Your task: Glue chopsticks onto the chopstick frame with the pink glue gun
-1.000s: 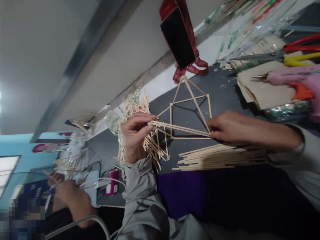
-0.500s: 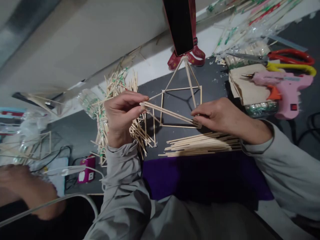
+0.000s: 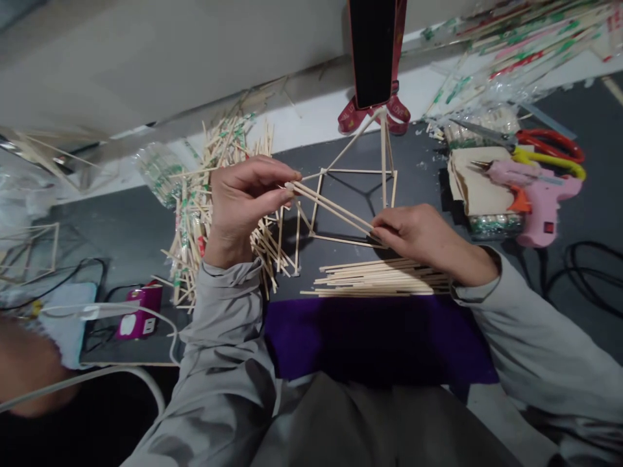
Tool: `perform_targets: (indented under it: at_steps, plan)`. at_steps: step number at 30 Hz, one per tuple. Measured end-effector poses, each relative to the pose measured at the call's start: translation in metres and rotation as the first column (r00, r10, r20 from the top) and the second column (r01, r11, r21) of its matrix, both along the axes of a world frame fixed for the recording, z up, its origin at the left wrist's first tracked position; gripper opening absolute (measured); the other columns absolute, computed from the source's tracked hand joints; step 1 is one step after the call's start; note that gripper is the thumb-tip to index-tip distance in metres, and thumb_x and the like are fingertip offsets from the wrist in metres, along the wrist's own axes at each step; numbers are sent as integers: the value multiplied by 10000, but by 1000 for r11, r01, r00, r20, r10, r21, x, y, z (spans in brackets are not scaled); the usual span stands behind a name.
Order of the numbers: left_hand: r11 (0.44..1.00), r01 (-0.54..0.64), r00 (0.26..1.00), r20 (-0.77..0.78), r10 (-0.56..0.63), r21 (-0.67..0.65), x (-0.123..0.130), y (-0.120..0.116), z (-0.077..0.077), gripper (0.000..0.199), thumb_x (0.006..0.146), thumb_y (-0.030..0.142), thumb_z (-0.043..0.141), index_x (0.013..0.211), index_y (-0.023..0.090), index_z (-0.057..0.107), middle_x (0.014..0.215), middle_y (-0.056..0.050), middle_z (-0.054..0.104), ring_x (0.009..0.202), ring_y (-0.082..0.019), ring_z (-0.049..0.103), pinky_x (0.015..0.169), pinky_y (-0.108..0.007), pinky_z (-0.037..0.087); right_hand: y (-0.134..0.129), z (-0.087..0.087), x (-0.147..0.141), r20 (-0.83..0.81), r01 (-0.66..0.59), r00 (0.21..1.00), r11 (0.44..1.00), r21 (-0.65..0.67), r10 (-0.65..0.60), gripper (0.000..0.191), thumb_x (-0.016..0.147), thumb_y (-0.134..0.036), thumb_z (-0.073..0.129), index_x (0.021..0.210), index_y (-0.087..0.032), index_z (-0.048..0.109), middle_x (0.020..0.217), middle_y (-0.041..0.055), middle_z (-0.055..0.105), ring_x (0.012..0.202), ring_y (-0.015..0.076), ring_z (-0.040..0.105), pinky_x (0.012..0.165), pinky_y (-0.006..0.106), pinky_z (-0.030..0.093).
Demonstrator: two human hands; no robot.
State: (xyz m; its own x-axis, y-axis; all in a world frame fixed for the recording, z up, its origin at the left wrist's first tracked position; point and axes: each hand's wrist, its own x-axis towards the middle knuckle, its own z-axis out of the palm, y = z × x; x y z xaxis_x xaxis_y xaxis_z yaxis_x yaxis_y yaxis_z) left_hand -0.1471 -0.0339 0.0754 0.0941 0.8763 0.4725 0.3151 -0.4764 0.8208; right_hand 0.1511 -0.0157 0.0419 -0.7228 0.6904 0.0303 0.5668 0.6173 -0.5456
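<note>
A frame of thin wooden sticks stands on the dark table, its sloping sticks meeting at a glued peak at the back. My left hand pinches the glued joint at the frame's left, where several sticks come together. From that joint two sticks slant side by side to the right. My right hand has thumb and fingers closed on their far ends, near the frame's front right corner. Loose wooden sticks lie in a row just in front of the frame.
At the right, a pink glue gun and red-and-yellow scissors rest by a folded cloth. A stick pile is at the left. A phone stands behind. A purple cloth lies in front. Another person's arm shows at lower left.
The camera view has shifted a little. Both hands keep their hold on the sticks, and the frame's peak now leans further right in view. The other person's arm has moved leftward.
</note>
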Motion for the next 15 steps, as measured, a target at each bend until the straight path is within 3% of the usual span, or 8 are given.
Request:
perform_targets:
  at_steps: [4, 10, 12, 13, 15]
  plan:
    - [999, 18, 1000, 3, -18, 35, -4, 5, -3, 258, 732, 324, 891, 951, 227, 796, 918, -7, 775, 826, -117, 706, 697, -248, 590, 6, 8, 8, -60, 26, 998, 998, -51, -29, 276, 959, -302, 496, 903, -171, 733, 762, 35, 720, 642, 132, 581, 634, 261, 352]
    - [997, 82, 996, 42, -82, -3, -18, 15, -6, 402, 635, 274, 953, 1001, 203, 802, 994, 5, 771, 816, -134, 732, 693, -248, 614, 8, 17, 16, -160, 51, 985, 996, -69, -62, 250, 953, -298, 513, 880, -182, 721, 747, 19, 709, 679, 138, 617, 660, 258, 398]
    - [999, -1, 997, 72, -3, 48, -14, 11, 2, 503, 587, 283, 978, 1052, 210, 799, 1033, 4, 766, 785, -153, 738, 635, -258, 610, 4, 19, 15, -264, 95, 959, 995, -42, -102, 249, 965, -297, 502, 903, -187, 716, 812, 26, 729, 723, 139, 636, 687, 253, 425]
    - [988, -50, 995, 98, 36, 148, -8, 6, 8, 518, 577, 276, 981, 1058, 224, 799, 994, 12, 773, 723, -141, 729, 555, -240, 577, 2, 20, 14, -311, 107, 945, 994, -13, -106, 251, 970, -300, 497, 915, -186, 714, 839, 32, 735, 740, 138, 641, 696, 252, 432]
    - [864, -361, 932, 156, 326, 351, 14, -8, 23, 294, 685, 119, 896, 960, 181, 813, 818, 9, 766, 651, -110, 683, 516, -223, 521, -2, 24, 11, -373, 109, 925, 992, 62, -79, 257, 974, -305, 495, 925, -176, 712, 862, 45, 737, 754, 136, 641, 703, 252, 433]
